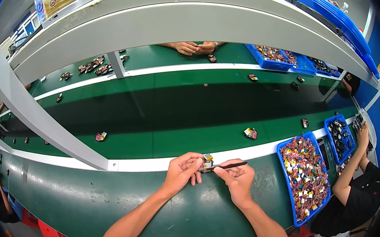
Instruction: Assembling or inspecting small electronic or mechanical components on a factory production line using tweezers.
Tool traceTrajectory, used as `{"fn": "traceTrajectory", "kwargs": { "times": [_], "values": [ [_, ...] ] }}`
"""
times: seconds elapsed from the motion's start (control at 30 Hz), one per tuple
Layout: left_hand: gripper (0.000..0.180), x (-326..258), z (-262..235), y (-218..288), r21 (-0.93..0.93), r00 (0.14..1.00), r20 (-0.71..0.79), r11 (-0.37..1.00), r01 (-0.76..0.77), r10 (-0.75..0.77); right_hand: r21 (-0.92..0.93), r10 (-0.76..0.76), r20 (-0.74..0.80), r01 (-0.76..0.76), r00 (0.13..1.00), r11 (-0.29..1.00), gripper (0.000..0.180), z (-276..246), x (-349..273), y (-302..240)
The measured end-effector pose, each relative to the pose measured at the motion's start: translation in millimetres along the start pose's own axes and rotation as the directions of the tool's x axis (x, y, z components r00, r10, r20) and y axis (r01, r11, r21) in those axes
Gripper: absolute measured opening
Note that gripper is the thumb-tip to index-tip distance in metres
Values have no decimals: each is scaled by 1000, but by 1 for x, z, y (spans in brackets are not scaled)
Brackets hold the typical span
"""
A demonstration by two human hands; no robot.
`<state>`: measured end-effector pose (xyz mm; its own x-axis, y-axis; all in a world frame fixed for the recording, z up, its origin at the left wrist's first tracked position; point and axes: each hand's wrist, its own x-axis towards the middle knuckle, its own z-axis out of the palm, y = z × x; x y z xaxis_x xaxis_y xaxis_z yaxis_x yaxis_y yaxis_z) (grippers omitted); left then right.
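Small yellow-topped part (207, 161) pinched in left hand (183, 169) grip; right hand (238, 177) grip closed on dark tool (231, 166).

Tool tip (216, 167) — perhaps behind small part (207, 162)

the hands meet over a dark green workbench (99, 192) whose surface is scuffed and curves along the near edge. just beyond the grip runs a white rail (148, 164), and past it a green conveyor belt (176, 117). on the belt, up and to the right of the grip, lies a small yellow and red part (250, 133); to the left of the grip sits another small part (100, 136); further right and beyond lies a dark one (305, 123). right of the grip, on the bench, rests a blue tray (283, 159) heaped with small red, yellow and white parts, and past it a second blue tray (329, 121) holding dark pieces.
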<state>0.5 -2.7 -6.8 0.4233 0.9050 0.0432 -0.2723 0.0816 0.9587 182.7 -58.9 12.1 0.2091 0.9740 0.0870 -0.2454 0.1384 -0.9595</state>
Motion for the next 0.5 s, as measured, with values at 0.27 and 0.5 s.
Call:
{"fn": "traceTrajectory", "kwargs": {
  "times": [0.27,0.5],
  "values": [
    [31,0,1,0,-34,1000,4,999,28,-28,-109,-58,-7,57,998,992,17,-5,-1,10],
    [28,-1,2,2,-32,1000,8,999,27,-27,-211,-113,-1,111,994,971,15,-2,-2,6]
  ]
}}
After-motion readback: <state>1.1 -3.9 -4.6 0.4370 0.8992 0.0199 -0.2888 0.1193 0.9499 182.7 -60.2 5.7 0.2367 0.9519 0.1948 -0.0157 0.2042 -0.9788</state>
